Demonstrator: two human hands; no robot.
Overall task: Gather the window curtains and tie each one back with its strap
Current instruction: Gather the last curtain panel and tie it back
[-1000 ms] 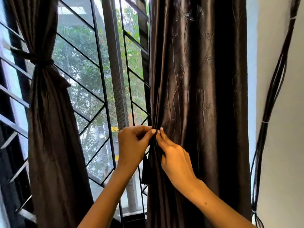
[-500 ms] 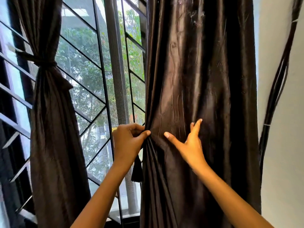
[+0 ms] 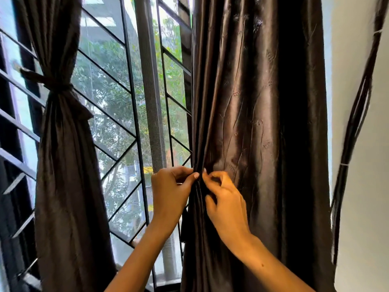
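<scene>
The right curtain (image 3: 263, 123), dark brown and shiny with stitched patterns, hangs loose in front of me. My left hand (image 3: 170, 192) pinches a bunch of its folds at the left edge. Close beside it, my right hand (image 3: 225, 203) pinches a further fold against that bunch. A dark tassel (image 3: 184, 228) hangs below my left hand, partly hidden behind my wrist. The left curtain (image 3: 63, 175) is gathered and bound by its strap (image 3: 50, 83).
Behind the curtains is a window with a black metal grille (image 3: 128, 114) and a grey centre post (image 3: 149, 98). A bundle of dark cables (image 3: 355, 114) runs down the white wall (image 3: 366, 207) at the right.
Half a second ago my right hand lay spread on the curtain, reaching right. It has come back left with a fold and now pinches it beside my left hand.
</scene>
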